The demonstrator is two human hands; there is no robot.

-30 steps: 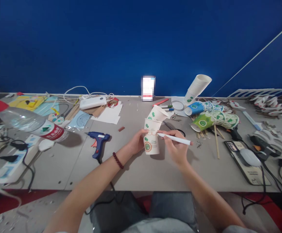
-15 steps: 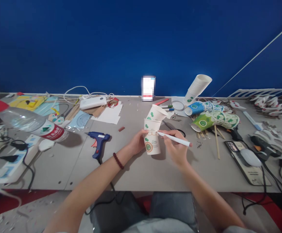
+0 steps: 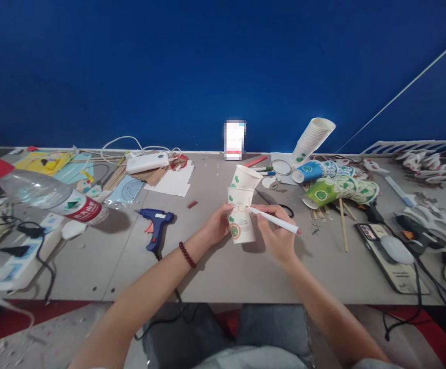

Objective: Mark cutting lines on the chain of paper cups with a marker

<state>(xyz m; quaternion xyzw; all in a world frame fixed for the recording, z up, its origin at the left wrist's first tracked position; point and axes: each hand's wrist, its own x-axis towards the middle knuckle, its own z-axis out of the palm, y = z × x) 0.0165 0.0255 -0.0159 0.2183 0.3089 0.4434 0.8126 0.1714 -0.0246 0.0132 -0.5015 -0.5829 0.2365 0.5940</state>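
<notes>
Steadying a bent column of white paper cups point(image 3: 241, 225), the left hand point(image 3: 219, 225) is curled partly closed against its left side, while the right hand point(image 3: 274, 233) pinches a white pen point(image 3: 279, 221), fingers bent about the barrel. The pen's tip meets or nearly meets thin orange-brown outlines point(image 3: 240, 208) partway up the column; exact contact is too small to confirm.

Likely faults: (1) the thin walls would probably dent if the left fingers squeezed hard; (2) sideways pressure from the pen could turn the column and make a stroke skid, the only evident brace being on the left; (3) the uppermost cup point(image 3: 245, 177) leans rightward, so a knock might loosen it if the joint is weak, a bond that cannot be seen; (4) ink, if wet, could smear under a passing finger.

Position: the column stands between the hands, touching the left and just beside the right, the pen bridging the gap. Whether its base rests on the worktop point(image 3: 215, 271) cannot be told. Farther left lies a glue gun point(image 3: 155, 225); its cable point(image 3: 177, 295) passes beneath the left forearm point(image 3: 149, 289), where a snag seems possible.
</notes>
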